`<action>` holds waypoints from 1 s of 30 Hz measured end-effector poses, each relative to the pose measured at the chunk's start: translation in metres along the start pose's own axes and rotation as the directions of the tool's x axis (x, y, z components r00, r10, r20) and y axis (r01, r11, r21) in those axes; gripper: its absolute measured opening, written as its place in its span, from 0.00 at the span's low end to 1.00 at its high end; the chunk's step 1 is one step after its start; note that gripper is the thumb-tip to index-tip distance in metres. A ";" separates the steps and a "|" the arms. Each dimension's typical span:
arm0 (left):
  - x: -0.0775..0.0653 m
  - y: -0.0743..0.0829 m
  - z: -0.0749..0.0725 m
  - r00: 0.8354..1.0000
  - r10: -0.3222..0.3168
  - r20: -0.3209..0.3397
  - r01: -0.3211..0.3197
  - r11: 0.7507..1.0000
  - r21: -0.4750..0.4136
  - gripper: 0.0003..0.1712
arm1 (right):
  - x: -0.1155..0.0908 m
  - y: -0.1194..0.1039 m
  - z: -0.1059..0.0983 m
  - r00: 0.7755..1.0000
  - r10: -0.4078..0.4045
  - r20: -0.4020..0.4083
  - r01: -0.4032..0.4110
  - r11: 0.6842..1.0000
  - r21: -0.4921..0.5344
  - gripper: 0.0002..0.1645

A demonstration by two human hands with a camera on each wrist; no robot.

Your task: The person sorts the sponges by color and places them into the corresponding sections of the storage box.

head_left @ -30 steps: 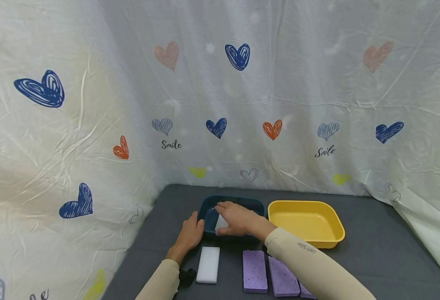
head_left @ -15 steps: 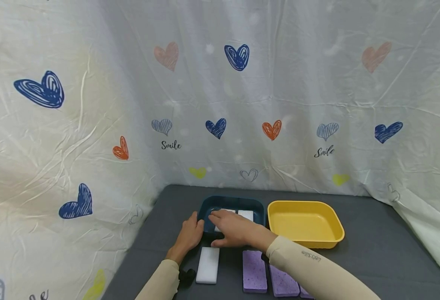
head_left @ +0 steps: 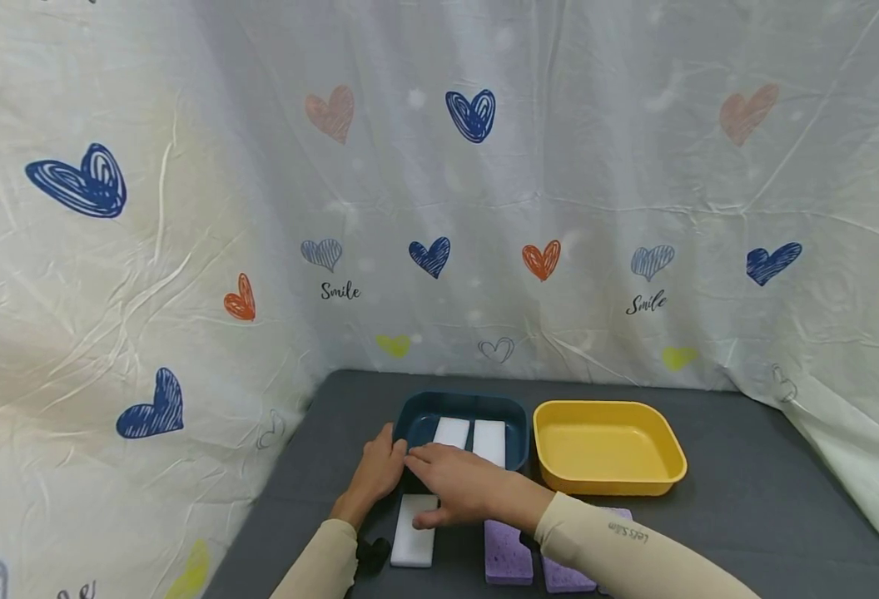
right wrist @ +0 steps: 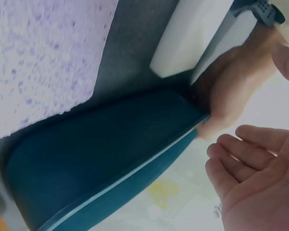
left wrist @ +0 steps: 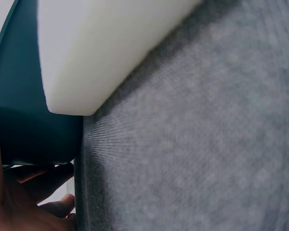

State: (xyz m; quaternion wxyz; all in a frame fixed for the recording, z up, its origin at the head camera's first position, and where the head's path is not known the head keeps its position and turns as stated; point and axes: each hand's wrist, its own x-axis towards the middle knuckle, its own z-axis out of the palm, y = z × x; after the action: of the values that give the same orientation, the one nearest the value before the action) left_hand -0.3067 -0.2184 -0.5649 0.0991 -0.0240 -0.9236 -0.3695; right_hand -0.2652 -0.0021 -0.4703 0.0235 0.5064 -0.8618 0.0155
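My left hand grips the left end of a dark blue tray, its thumb by the near corner and fingers outside the wall, as the left wrist view partly shows. Inside that tray lie two white sponge blocks, a left one and a right one. Just in front of the tray, my right hand hovers palm down with fingers extended. It holds nothing; the right wrist view shows its bare palm and loose fingers. Another white sponge block lies on the table, partly under the right thumb.
A yellow tray stands right of the blue one with nothing in it. Several purple sponges lie in front, partly covered by my right forearm. A grey cloth covers the table; a heart-patterned curtain hangs behind.
My right hand has withdrawn from inside the blue tray toward me, letting go of a white sponge block that now lies there. The left hand has stayed at the tray.
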 end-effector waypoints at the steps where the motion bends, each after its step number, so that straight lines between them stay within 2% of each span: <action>1: 0.000 0.000 0.000 1.000 -0.002 0.001 0.002 1.000 -0.003 0.18 | -0.001 -0.002 0.000 1.000 -0.006 0.003 0.006 1.000 0.004 0.51; 6: 0.008 -0.016 0.009 0.999 0.029 -0.028 -0.030 1.000 -0.009 0.18 | -0.004 -0.008 0.003 0.999 -0.025 0.025 0.024 0.999 0.023 0.52; 9: 0.015 -0.032 0.019 0.998 0.041 -0.049 -0.041 0.999 -0.007 0.16 | -0.005 -0.012 0.005 0.999 -0.030 0.045 0.028 0.998 0.050 0.52; 11: 0.015 -0.035 0.020 0.997 0.061 -0.047 -0.061 0.998 -0.002 0.17 | -0.007 -0.015 0.006 0.998 -0.033 0.055 0.030 0.998 0.057 0.52; 16: 0.005 -0.014 0.006 0.996 0.088 -0.031 -0.088 0.996 -0.018 0.17 | -0.009 -0.020 0.011 0.997 -0.036 0.063 0.033 0.998 0.053 0.53; 19: -0.001 -0.001 -0.001 0.997 0.068 -0.021 -0.068 0.997 -0.022 0.15 | -0.009 -0.022 0.016 0.997 -0.034 0.073 0.030 0.998 0.055 0.53; 23: -0.002 0.004 -0.001 0.999 0.034 -0.013 -0.034 0.999 -0.008 0.12 | -0.009 -0.023 0.022 0.996 -0.035 0.085 0.029 0.997 0.064 0.53; 30: -0.003 0.004 -0.001 1.000 0.019 -0.018 -0.019 1.000 0.011 0.14 | -0.010 -0.022 0.031 0.994 -0.036 0.108 0.027 0.996 0.081 0.53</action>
State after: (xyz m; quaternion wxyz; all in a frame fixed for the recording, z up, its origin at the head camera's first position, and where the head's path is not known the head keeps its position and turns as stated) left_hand -0.3036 -0.2160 -0.5623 0.1112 -0.0288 -0.9243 -0.3640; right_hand -0.2417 -0.0062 -0.5023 -0.0436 0.5206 -0.8524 0.0218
